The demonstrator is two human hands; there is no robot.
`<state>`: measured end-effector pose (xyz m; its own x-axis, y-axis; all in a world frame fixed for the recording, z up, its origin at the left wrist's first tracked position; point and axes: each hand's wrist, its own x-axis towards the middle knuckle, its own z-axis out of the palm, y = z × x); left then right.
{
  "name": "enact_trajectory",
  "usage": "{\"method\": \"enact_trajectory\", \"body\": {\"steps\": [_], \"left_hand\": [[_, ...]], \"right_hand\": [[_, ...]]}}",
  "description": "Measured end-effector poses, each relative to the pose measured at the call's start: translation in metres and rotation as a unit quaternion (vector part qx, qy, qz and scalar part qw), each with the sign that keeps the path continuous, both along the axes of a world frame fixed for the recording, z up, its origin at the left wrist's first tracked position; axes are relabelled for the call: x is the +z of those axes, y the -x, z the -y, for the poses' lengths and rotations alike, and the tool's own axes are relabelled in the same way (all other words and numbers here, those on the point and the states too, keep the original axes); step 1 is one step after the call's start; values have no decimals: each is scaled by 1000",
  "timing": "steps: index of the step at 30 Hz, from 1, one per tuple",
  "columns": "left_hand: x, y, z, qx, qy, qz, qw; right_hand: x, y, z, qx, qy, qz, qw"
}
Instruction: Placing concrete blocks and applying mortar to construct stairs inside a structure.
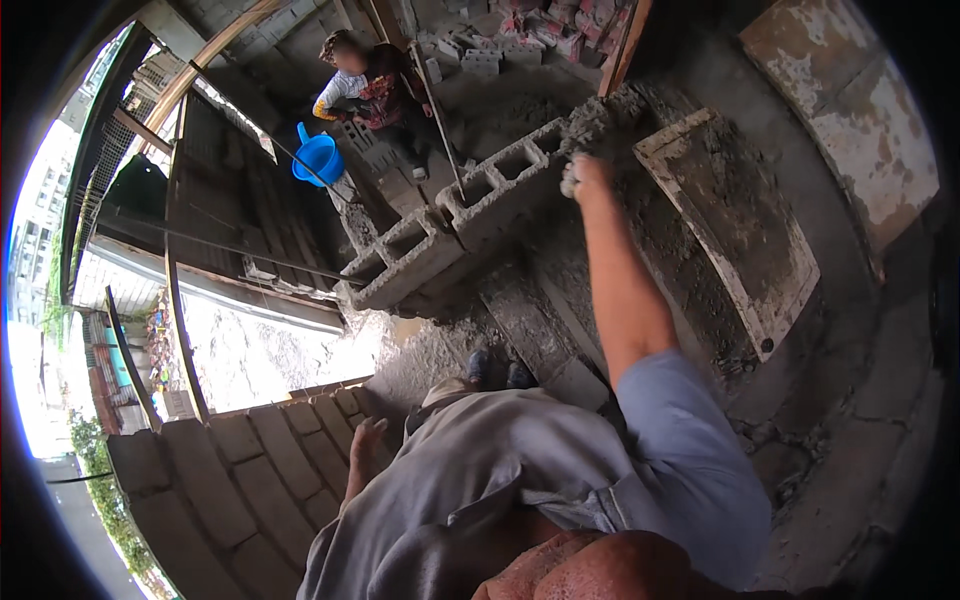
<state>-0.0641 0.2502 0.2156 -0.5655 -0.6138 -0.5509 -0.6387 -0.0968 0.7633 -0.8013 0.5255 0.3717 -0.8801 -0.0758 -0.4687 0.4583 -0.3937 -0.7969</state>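
My right arm reaches forward to a low wall of grey hollow concrete blocks (510, 205). At its far right end, my right hand (588, 178) is closed beside a lump of wet mortar (590, 125). Grey-white matter shows at the fingers; what they grip, if anything, I cannot make out. Low at my left side hangs my left hand (368, 440), fingers apart and holding nothing, near a built block wall (250, 470). To the right of my right arm lies a framed board (735, 225) smeared with mortar.
Beyond the low wall, a person (375, 95) sits near a blue plastic dipper (317, 160). A thin upright rod (437, 125) stands at the block cells. Loose blocks (482, 62) and sacks (560, 25) lie at the back. A stained panel (850, 110) leans at right.
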Motion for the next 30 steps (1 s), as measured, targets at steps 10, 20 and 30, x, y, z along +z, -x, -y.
{"method": "enact_trajectory", "body": {"steps": [10, 20, 30], "left_hand": [[-29, -97, -41, 75, 53, -25, 995], [-32, -100, -33, 60, -67, 144, 985], [-49, -84, 7, 3, -131, -353, 926]], "right_hand": [[43, -55, 149, -98, -201, -22, 974], [16, -46, 35, 80, -259, -207, 940], [67, -102, -84, 242, -685, -362, 584]]}}
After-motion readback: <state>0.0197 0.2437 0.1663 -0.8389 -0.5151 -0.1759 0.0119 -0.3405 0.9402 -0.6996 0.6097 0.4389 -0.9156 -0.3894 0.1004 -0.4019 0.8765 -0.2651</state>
